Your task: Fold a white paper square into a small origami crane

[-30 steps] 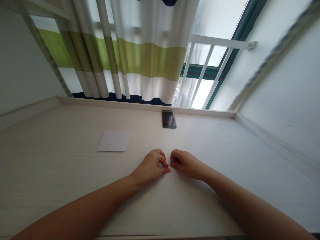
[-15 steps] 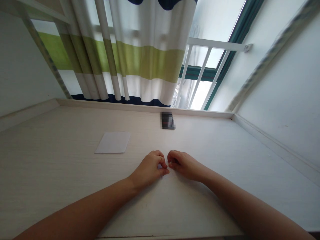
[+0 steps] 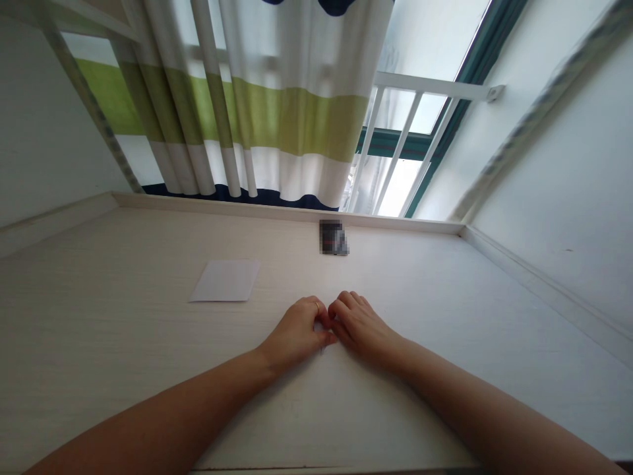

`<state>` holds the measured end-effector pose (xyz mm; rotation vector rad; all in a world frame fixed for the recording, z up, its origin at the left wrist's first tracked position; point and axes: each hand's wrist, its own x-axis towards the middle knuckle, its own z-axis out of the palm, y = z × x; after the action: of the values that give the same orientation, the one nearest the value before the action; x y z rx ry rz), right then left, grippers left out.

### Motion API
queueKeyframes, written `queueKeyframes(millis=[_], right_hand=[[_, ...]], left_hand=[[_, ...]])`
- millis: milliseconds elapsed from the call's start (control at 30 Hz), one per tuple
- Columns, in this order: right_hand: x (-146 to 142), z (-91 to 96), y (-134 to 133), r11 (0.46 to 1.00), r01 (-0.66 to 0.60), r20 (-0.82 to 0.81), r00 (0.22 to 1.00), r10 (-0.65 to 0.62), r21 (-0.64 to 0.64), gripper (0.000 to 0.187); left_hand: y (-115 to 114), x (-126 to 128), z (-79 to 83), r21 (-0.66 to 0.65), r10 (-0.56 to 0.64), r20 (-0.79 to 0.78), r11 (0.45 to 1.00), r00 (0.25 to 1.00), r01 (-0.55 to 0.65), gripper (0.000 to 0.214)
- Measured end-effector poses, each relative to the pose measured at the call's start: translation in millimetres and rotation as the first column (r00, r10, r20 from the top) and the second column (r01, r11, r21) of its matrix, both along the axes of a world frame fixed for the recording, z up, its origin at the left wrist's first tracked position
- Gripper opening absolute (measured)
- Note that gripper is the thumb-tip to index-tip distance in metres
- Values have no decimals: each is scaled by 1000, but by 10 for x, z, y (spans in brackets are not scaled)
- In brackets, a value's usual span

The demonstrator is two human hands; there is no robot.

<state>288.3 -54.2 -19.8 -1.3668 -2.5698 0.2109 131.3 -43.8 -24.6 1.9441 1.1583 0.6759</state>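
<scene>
Near the middle of the white tabletop (image 3: 306,422), my left hand (image 3: 301,328) rests on its side with thumb and fingers pinched together and a ring on one finger. A sliver of something pale shows inside its curled fingers, too small to name. My right hand (image 3: 363,330) meets it from the right, back of the hand up and fingers bent inward. Its fingertips touch those of my left hand, and whatever they grip is hidden. A sheet of white paper (image 3: 225,280) lies flat beyond my left hand.
A small dark blurred item (image 3: 333,237) lies at the back, close to the raised table edge (image 3: 277,212). Behind it hangs a white, green and navy curtain (image 3: 297,119) beside a window with a white railing (image 3: 430,86). A white wall (image 3: 568,198) stands at right.
My right hand has turned over, its back now facing up, and has closed the small gap to my left hand. My left hand stays pinched in nearly the same spot.
</scene>
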Motion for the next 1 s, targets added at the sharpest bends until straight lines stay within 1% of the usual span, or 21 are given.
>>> queueKeyframes(millis=[133,200,400,533,700,833,1000], right_hand=[[57,23,41,994,-85,-50,995,81,-71,8],[76,36,50,991,-97,-75,993,91,-89,6],[56,16,47,992,-83,-49,996,78,-95,3],[42,3,48,993,-71,-15,997,70,-90,5],[32,19,39,993,-70,4,998,70,-93,8],[23,43,26,993,-71,11,997,72,-96,9],[20,69,12,992,-73,14,997,75,-99,10]], left_hand=[[-13,6,21,13,15,-22,1000,1000,-14,16],[-14,5,22,8,10,-24,1000,1000,-10,16],[8,-1,6,18,-27,-22,999,999,28,11],[27,-10,0,-35,-70,4,997,998,70,12],[28,-12,6,-89,-66,23,994,998,68,17],[24,-11,11,-93,-64,27,993,998,66,18],[17,-22,28,-93,-94,54,991,994,99,15]])
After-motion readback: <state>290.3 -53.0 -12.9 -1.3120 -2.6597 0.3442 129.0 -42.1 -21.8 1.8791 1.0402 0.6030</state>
